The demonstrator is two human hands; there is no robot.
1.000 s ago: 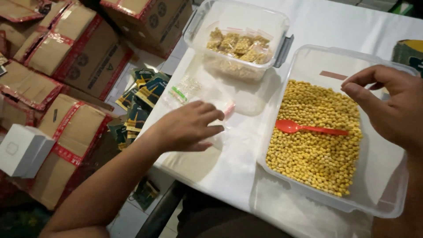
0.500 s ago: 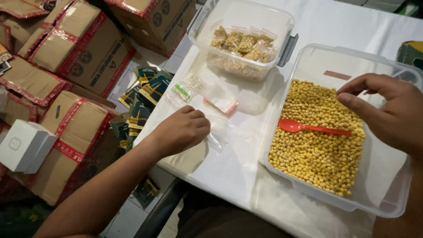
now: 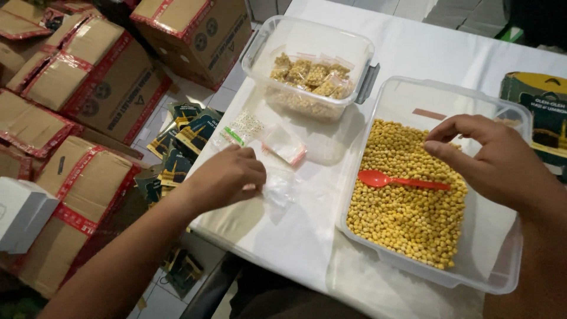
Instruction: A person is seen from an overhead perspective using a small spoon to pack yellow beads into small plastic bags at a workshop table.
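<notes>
Head view shows the left hand (image 3: 227, 177) has drawn back along the white table (image 3: 307, 236), its grip now curled shut on a small clear bag (image 3: 276, 188), while the right hand (image 3: 493, 159) stays pinched empty above the red spoon (image 3: 401, 180) lying on yellow beans (image 3: 407, 218).

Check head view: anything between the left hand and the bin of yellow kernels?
Only bare white tablecloth between left hand, on small clear bags, and bin.

A small packing room or stockroom: taped cardboard cartons (image 3: 88, 88) stacked on the tiled floor, left of the left grip, and tubs (image 3: 425, 195) of bulk yellow pellets on the bench (image 3: 295, 236).
</notes>
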